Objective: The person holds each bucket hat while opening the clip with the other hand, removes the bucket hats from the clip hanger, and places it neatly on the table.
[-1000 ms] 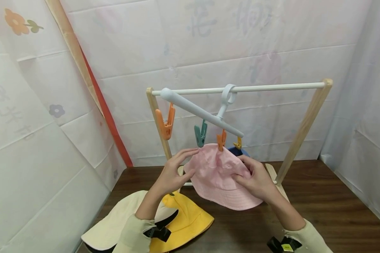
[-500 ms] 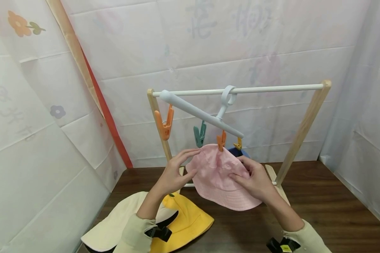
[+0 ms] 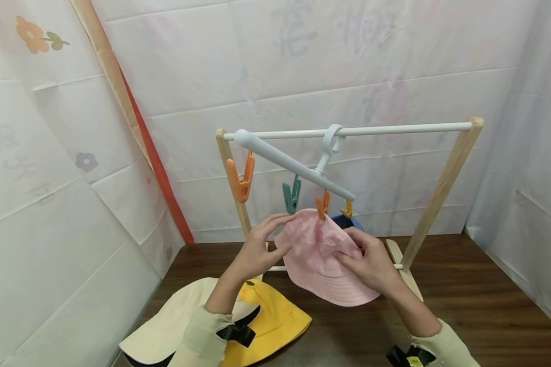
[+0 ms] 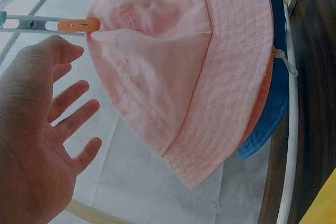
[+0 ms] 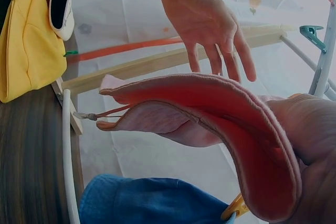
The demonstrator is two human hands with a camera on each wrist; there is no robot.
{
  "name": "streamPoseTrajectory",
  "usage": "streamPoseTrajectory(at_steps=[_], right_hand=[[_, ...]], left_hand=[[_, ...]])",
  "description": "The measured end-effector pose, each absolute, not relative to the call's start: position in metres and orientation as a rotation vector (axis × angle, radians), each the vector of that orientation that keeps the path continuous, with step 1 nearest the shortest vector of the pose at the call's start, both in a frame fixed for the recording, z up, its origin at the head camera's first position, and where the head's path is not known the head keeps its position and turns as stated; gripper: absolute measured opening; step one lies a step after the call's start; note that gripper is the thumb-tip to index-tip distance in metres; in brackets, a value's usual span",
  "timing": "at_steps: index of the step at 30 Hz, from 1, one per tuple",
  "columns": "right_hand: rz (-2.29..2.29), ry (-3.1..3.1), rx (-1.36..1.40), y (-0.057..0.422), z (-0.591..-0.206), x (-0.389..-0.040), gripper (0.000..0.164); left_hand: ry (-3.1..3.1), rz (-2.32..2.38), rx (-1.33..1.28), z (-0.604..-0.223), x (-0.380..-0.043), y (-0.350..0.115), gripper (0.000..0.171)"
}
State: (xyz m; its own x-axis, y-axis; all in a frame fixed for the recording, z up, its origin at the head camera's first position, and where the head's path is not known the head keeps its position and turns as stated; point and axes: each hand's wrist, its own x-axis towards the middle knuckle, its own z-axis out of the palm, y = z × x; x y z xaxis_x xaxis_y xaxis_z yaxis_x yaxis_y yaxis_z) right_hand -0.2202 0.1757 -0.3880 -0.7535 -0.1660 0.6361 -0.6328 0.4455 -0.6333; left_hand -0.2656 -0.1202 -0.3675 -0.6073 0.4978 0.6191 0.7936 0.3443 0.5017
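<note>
Pink hat (image 3: 319, 257) hangs from hanger (image 3: 298, 168) on rack (image 3: 349, 130), pinched at crown top by orange clip (image 3: 322, 205). Soft cotton bucket shape, pale pink, brim w/ rows of stitching; brim sags down toward table (image 3: 464, 306), crown creased under the clip. Wrist view shows a thin cord w/ small knot at the inner rim.

Right hand (image 3: 372, 262) holds hat's right side: fingers curled over crown, thumb gripping fabric near brim. Left hand (image 3: 257, 250) just beside hat's left edge, fingers straight and spread, fingertips at or nearly at the crown near the top; holds nothing. Left wrist view shows gap betw. palm and hat.

Blue hat (image 3: 346, 222) hangs right behind pink one, on yellow clip (image 3: 347, 209). Teal clip (image 3: 292, 194) and another orange clip (image 3: 241, 179) on same hanger, both bare.

On table, front left: yellow hat (image 3: 275, 321) lying partly over cream hat (image 3: 165, 326), beneath left forearm.
</note>
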Motion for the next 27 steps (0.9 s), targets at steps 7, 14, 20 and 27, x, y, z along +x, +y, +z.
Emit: streamPoseTrajectory(at_steps=[7,14,20,27], right_hand=[[1.261,-2.206,0.671,0.175,-0.387,-0.219,0.033],[1.259,-2.207,0.659,0.174,-0.387,-0.218,0.034],[1.258,-2.201,0.647,0.174,-0.387,-0.217,0.034],[1.259,-2.204,0.65,0.174,-0.387,-0.216,0.034]], left_hand=[[-2.254,-1.176,-1.137,-0.364,-0.265,-0.116,0.054],[-2.186,-1.175,-1.163,-0.366,-0.269,-0.109,0.05],[-2.156,-1.201,-1.184,-0.367,-0.272,-0.102,0.046],[-2.124,-1.217,-1.176,-0.363,-0.273,-0.096,0.049]])
